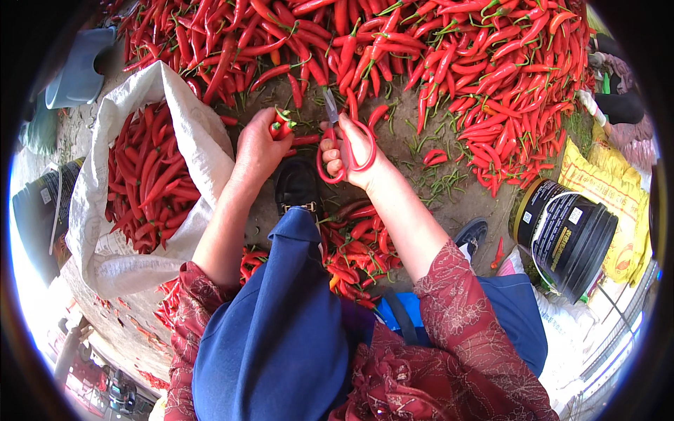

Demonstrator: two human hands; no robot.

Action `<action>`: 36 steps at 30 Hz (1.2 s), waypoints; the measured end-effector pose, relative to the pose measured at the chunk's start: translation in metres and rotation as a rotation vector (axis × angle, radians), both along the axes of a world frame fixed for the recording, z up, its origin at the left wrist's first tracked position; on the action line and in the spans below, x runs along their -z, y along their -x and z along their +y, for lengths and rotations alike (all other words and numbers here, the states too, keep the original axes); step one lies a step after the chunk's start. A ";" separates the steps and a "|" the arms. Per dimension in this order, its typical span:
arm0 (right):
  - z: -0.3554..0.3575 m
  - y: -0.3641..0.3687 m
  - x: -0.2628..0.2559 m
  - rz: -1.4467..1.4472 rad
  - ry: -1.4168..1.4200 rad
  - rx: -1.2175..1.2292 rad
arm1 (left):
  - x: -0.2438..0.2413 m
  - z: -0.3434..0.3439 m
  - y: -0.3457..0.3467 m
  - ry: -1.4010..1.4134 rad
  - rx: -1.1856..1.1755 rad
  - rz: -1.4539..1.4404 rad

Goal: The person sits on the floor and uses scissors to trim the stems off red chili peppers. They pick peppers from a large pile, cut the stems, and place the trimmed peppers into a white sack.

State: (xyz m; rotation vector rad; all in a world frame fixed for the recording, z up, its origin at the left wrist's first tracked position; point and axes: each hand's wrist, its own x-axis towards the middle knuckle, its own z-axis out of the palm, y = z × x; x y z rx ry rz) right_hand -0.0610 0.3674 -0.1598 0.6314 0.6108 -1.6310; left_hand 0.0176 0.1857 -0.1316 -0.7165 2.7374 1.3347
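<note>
My left hand (261, 146) is closed around a few red chili peppers (281, 129), their green stem ends showing above the fingers. Just to its right, my right hand (353, 152) holds scissors with red handles (363, 158). The blades point away from me, towards a large heap of red chilies (505, 79); whether they are fully closed is hard to tell. An open white woven sack (205, 142) stands left of my left hand, with many chilies inside. Cut green stems (445, 181) lie scattered on the ground to the right of the scissors.
More chilies (363, 242) lie between my feet. A black bucket (566, 237) lies at the right beside a yellow sack (632, 210). Another person's gloved hand (592, 105) shows at the far right. A light blue plastic stool (81, 68) is at the upper left.
</note>
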 end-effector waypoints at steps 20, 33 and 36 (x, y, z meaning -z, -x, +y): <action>0.068 -0.061 -0.049 0.376 -0.451 -0.563 | 0.012 0.003 -0.013 0.238 0.139 -0.002; 0.037 -0.049 -0.025 0.395 -0.433 -0.455 | 0.038 0.019 -0.003 0.288 0.267 0.006; 0.042 -0.050 -0.032 0.509 -0.458 -0.495 | 0.033 0.020 -0.001 0.325 0.264 -0.031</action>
